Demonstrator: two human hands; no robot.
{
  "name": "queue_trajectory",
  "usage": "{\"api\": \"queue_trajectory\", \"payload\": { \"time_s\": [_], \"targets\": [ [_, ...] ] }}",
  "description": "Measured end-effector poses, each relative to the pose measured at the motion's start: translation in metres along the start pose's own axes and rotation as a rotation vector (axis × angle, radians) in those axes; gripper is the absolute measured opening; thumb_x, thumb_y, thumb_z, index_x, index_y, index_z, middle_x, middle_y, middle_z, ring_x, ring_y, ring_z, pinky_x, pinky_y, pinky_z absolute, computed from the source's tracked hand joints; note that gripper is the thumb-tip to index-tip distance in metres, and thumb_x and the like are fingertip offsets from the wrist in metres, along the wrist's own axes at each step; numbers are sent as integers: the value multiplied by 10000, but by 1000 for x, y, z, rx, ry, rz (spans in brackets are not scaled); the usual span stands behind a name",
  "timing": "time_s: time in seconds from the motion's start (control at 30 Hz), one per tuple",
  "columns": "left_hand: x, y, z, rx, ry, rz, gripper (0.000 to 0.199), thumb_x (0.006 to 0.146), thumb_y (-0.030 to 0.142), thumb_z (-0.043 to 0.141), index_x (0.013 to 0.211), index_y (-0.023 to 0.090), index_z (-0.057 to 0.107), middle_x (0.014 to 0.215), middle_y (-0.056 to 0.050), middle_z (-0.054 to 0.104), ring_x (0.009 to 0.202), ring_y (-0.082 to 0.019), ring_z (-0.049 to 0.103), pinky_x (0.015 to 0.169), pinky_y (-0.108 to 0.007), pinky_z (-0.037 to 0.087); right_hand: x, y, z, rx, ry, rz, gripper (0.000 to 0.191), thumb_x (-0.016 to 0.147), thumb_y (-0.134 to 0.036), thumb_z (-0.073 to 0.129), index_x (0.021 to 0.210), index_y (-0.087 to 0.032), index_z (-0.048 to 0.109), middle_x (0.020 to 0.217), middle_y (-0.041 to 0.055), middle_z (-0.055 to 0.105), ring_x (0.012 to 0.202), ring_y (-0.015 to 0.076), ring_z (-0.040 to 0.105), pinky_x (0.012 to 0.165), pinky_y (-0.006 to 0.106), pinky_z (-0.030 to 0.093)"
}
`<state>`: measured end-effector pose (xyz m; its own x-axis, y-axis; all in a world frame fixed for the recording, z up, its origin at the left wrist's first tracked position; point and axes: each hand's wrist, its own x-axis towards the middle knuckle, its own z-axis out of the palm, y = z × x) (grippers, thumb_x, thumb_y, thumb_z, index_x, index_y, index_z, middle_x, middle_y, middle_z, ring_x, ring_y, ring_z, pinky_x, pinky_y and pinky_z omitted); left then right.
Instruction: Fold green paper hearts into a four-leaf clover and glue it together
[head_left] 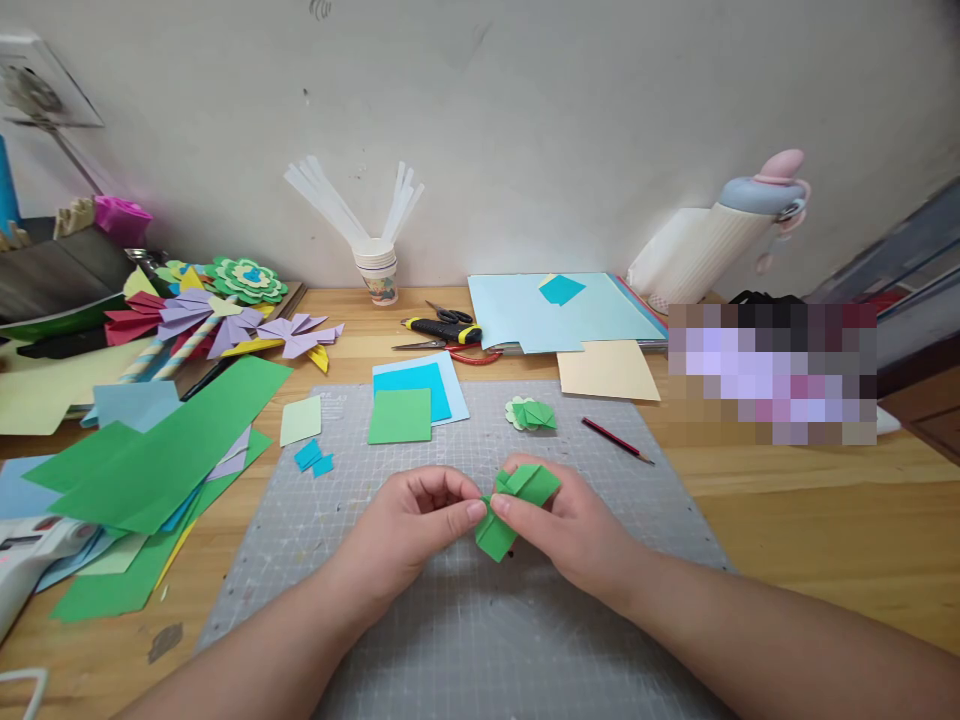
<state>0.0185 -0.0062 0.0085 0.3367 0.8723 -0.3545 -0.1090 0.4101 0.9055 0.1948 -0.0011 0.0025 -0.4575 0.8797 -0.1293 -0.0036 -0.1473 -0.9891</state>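
From where I stand, the folded green paper [532, 484] is held in the air above the grey cutting mat [480, 650], between the person's two hands. It is a plain, bright green, creased into flat panels with straight edges; one part stretches up to the right and another angles down towards the mat, with a raised, layered fold along the upper part. The right hand [574, 510] has its grip closed firmly on it, thumb pressed across the front and fingers behind. The left hand [412, 515] pinches the paper's left edge between thumb and fingertip.

The right thumb covers the middle of the paper, so how the two parts join there is hidden. The back can't be seen either, and most of the right hand's fingers are lost behind the sheet. Exactly how much paper sits inside the left grip (just a sliver, by the look of it) is hard to make out.

Both forearms run out of sight at the lower edge and right side, and cover parts of the mat. On the right of the worktop [810, 520], a pixelated patch masks whatever lies there. At the far left, a white device [34, 560] is cut off.
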Motion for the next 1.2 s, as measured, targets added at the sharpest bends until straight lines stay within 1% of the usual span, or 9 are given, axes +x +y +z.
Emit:
{"api": "queue_trajectory", "payload": {
  "time_s": [0.17,0.27,0.43,0.7,1.0,1.1,1.2],
  "targets": [
    [-1,0,-2,-5,-46,0,193,751,352,691,730,161,673,686,13,611,644,-85,491,655,-210,377,0,-1,0,1,7,-10,262,832,-294,536,636,-197,393,567,-58,406,530,90,418,504,219,329],
    [-2,-1,-2,6,-53,-14,182,742,339,702,761,159,686,710,1,631,667,-94,501,665,-216,376,-1,-1,0,-6,6,-21,264,832,-282,532,630,-198,385,560,-59,408,525,89,413,498,218,319],
    [-2,-2,-2,31,-34,-25,175,742,333,702,754,159,687,699,8,621,648,-87,489,657,-212,371,-2,2,-1,-38,10,-19,276,838,-290,532,626,-200,380,558,-61,389,520,89,373,490,222,291],
    [-1,-2,-2,53,-23,-26,195,737,342,699,731,149,671,713,0,617,670,-97,501,669,-221,377,-3,1,0,-83,24,-34,319,831,-289,540,616,-206,319,571,-73,278,519,88,263,481,229,233],
    [-2,0,1,75,-2,-11,222,707,352,705,663,148,630,702,-16,611,678,-129,513,677,-257,390,-2,3,0,-97,16,-46,323,846,-293,533,623,-207,316,584,-69,268,530,94,251,489,240,221],
    [-3,1,2,90,2,16,244,713,360,691,629,152,595,692,-12,594,670,-132,507,662,-263,386,-3,3,0,-113,16,-52,329,847,-296,535,621,-207,314,589,-65,271,537,97,257,498,244,230],
    [-4,0,3,104,1,79,244,731,342,668,617,160,552,679,2,554,661,-127,485,638,-255,378,-4,3,1,-115,1,-56,327,842,-309,542,622,-207,322,589,-62,278,540,100,268,502,244,238]
  ]
}}
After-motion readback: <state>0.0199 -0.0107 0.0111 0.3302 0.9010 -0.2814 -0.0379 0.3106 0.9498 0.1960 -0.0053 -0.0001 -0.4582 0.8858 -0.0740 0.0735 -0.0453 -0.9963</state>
